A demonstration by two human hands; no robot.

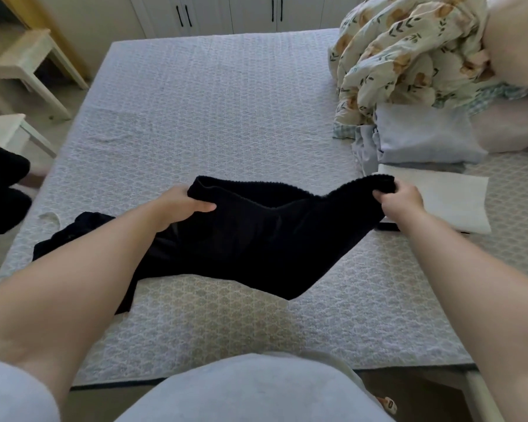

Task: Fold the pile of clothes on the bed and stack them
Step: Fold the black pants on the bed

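Observation:
A black garment [256, 239] hangs stretched between both hands above the bed [211, 102]. My left hand [180, 208] grips its left top corner with the fingers curled round the edge. My right hand [401, 201] pinches the right top corner. The cloth's lower part sags down and trails left onto the mattress, partly hidden behind my left forearm. To the right lie a folded pale blue garment [424, 138] and a folded white one [451, 202], side by side on the bed.
A crumpled floral quilt [409, 56] and pillows [512, 126] fill the bed's far right corner. A small white cloth strip [51, 217] lies near the left edge. White stools [28, 56] stand on the floor to the left; wardrobe doors [226, 13] are behind the bed.

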